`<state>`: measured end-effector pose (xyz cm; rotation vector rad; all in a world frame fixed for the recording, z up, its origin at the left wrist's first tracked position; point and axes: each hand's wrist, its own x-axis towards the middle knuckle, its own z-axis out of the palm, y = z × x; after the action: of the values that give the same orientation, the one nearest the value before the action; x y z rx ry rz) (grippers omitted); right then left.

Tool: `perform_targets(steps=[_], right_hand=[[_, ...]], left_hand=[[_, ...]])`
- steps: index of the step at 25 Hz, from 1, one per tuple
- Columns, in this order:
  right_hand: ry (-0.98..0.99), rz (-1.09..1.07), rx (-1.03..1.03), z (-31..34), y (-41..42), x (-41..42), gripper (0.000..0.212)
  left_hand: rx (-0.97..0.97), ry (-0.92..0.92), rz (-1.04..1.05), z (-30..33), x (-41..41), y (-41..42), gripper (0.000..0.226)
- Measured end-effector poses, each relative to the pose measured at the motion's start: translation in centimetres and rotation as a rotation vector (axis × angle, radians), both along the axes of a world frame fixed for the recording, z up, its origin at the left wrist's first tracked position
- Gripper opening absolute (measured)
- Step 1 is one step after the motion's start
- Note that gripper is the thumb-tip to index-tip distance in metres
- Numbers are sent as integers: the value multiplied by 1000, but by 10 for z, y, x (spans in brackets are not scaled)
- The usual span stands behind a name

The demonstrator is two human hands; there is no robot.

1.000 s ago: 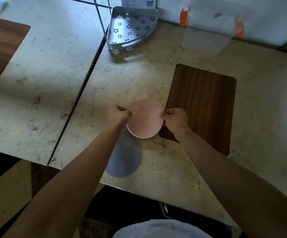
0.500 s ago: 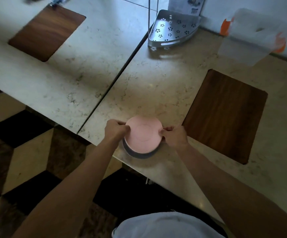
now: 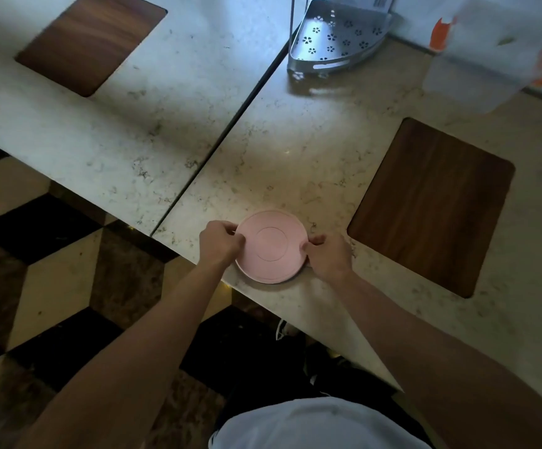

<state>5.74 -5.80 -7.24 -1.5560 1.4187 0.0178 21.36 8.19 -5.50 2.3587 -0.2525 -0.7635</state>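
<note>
A round pink plate [image 3: 271, 246] lies upside down near the front edge of the marble counter [image 3: 295, 163], its raised foot ring facing up. My left hand [image 3: 219, 244] pinches its left rim with curled fingers. My right hand [image 3: 326, 256] pinches its right rim. The grey plate seen earlier is hidden beneath the pink one; only a thin dark edge shows at the bottom.
A dark wooden board [image 3: 431, 205] is set into the counter right of the plate, another wooden board [image 3: 91, 40] at the far left. A perforated metal corner rack [image 3: 334, 37] and a clear plastic container [image 3: 493, 53] stand at the back. Checkered floor lies below the edge.
Both hands carried the pink plate toward the counter's front edge and lowered it over the grey plate, which now is covered. The view has shifted left.
</note>
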Motion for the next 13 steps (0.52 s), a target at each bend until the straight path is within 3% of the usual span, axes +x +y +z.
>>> perform_targets(steps=[13], right_hand=[[78, 24, -107, 8, 8, -5, 9]], left_hand=[[13, -116, -112, -7, -6, -3, 13]])
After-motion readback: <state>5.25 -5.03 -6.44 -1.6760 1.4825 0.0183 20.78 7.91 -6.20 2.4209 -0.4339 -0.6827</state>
